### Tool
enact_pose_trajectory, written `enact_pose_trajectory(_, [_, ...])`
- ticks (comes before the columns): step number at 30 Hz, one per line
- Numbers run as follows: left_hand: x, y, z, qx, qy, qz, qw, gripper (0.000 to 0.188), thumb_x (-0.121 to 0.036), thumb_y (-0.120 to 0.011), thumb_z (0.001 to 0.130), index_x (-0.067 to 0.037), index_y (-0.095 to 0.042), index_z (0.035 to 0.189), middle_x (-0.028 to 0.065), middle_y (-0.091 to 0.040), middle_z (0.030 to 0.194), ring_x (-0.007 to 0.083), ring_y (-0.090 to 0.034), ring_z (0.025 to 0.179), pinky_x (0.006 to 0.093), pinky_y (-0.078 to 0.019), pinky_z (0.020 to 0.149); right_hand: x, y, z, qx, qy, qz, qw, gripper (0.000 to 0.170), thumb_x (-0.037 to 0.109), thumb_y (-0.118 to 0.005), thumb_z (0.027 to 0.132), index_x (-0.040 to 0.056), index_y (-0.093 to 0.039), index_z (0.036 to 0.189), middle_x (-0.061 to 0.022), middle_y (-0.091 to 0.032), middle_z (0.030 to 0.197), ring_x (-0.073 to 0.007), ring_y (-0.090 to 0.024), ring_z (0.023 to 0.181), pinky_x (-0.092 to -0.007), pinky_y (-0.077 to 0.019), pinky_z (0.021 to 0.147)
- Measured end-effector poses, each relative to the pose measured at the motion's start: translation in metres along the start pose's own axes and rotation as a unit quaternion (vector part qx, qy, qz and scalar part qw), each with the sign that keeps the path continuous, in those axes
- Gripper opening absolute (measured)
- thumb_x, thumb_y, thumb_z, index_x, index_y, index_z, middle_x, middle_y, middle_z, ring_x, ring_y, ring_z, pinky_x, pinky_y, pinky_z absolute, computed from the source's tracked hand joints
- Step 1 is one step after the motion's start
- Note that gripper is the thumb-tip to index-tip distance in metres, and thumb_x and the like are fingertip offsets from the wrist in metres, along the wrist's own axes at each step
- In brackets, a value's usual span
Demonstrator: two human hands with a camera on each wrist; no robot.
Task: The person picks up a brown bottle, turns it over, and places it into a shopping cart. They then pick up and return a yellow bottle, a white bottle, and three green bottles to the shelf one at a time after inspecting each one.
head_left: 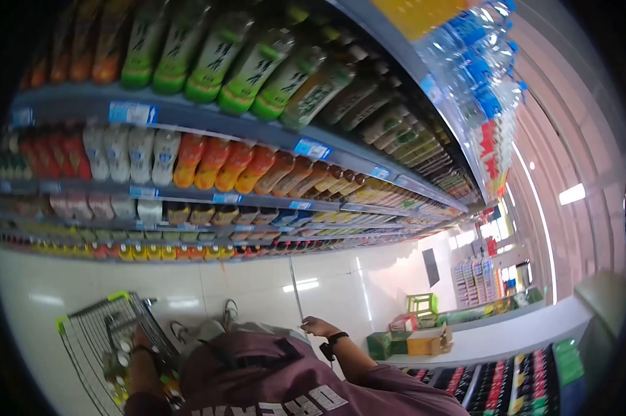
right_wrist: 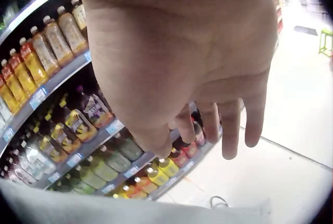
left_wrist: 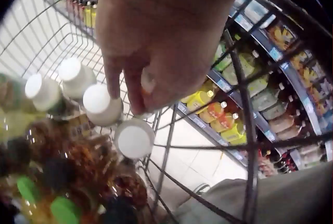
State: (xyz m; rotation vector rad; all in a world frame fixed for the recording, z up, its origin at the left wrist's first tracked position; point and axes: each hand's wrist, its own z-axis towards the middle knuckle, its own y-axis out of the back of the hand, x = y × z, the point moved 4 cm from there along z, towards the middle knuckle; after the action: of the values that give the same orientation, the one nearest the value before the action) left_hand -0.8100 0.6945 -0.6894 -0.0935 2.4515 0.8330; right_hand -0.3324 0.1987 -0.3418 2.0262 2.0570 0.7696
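Observation:
My left hand (left_wrist: 156, 47) reaches down inside the wire shopping cart (head_left: 84, 312). Its fingers hang loosely, fingertips right by the white caps of two pale bottles (left_wrist: 97, 102). Two more white-capped bottles (left_wrist: 70, 73) stand beside these. Below them in the left wrist view are bottles of amber drink (left_wrist: 88, 156), some with green caps (left_wrist: 65, 210) and others with dark ones. At the right side of my body, my right hand (right_wrist: 192, 63) hangs with fingers loosely extended, holding nothing. A dark band (head_left: 337, 338) is on that wrist.
Long shelves of bottled drinks (head_left: 223, 163) run along the far side, with green-labelled bottles (head_left: 257, 66) up high. Pale tiled floor (head_left: 271, 284) lies between them and me. Cartons (head_left: 424, 343), a green stool (head_left: 422, 303) and dark bottles (head_left: 500, 381) are to the right.

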Motion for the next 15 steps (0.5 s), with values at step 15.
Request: enact_pose_trajectory(15, [-0.049,0.05,-0.035,0.018,-0.158,-0.001,0.987,0.026,-0.02,-0.064,0.093,-0.004,-0.071,0.112,0.0128,-0.074,0.101,0.0267,-0.07,0.087,0.0425,-0.056,0.076,0.33,0.225,-0.177,-0.49,0.517,0.038,0.701,0.027,0.01,-0.066,0.092,0.0028,-0.065,0.118,-0.0144,-0.067,0.103,-0.029,-0.067,0.091,-0.0379,-0.0534,0.083])
